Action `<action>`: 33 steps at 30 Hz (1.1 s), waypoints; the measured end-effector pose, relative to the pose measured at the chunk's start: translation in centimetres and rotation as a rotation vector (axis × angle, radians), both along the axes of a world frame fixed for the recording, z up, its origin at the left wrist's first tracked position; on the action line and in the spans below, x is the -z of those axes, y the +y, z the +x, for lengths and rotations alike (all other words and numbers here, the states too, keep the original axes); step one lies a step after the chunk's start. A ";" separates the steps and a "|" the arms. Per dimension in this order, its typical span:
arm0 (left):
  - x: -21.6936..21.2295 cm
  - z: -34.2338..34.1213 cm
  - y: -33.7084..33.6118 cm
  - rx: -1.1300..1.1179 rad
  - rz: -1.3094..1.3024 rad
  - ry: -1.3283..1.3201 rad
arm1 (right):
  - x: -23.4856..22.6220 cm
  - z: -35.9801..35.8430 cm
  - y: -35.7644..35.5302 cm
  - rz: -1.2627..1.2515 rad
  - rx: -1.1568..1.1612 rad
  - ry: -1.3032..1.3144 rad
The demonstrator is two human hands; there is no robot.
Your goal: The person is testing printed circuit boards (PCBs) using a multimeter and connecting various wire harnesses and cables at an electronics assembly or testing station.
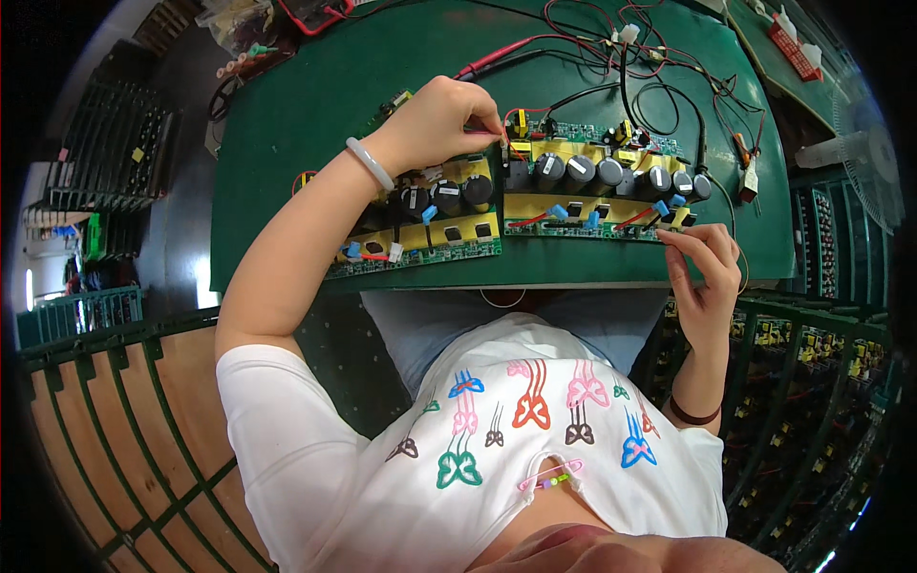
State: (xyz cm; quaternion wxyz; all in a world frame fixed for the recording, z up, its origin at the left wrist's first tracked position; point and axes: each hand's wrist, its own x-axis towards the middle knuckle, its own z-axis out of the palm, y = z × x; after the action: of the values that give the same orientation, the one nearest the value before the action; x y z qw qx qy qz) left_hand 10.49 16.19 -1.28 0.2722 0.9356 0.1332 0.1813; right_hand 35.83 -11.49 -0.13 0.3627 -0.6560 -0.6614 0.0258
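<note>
Two circuit boards with black cylindrical capacitors and yellow insulation lie side by side on a green table point(353, 62). My left hand point(444, 119) reaches over the left circuit board point(449, 253), hiding part of it. Its fingers pinch at the upper left corner of the right circuit board point(573, 196), beside a thin red wire point(504, 124); what they hold is too small to make out. At that board's lower right corner, my right hand point(705, 260) grips the edge between thumb and fingers. Blue connectors point(592, 220) on short wires lie along the near side of the right board.
Tangled red and black cables point(611, 48) spread over the far part of the table, with a red test probe point(492, 59) near my left hand. A small white connector block point(748, 181) lies at the right. Racks of boards point(812, 363) stand at the right, and a fan point(855, 153) beyond.
</note>
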 end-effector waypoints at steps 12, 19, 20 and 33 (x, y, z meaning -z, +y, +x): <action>0.3 0.7 -0.6 0.004 0.274 0.112 | 0.7 -0.1 -0.3 -0.016 -0.015 0.013; -0.6 1.3 -0.7 0.013 0.324 0.168 | 0.8 -0.1 -0.5 -0.012 -0.014 0.016; -0.6 1.4 -0.7 0.011 0.269 0.170 | 0.8 -0.1 -0.5 -0.014 -0.013 0.017; 0.8 1.1 -0.7 -0.055 0.292 0.063 | 1.0 0.1 -1.0 -0.033 -0.003 0.043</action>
State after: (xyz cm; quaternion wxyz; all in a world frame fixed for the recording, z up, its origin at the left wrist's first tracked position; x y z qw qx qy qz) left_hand 11.63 15.48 -2.04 0.1241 0.9664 0.1396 0.1765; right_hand 35.89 -12.46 -1.15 0.3660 -0.6601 -0.6540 0.0511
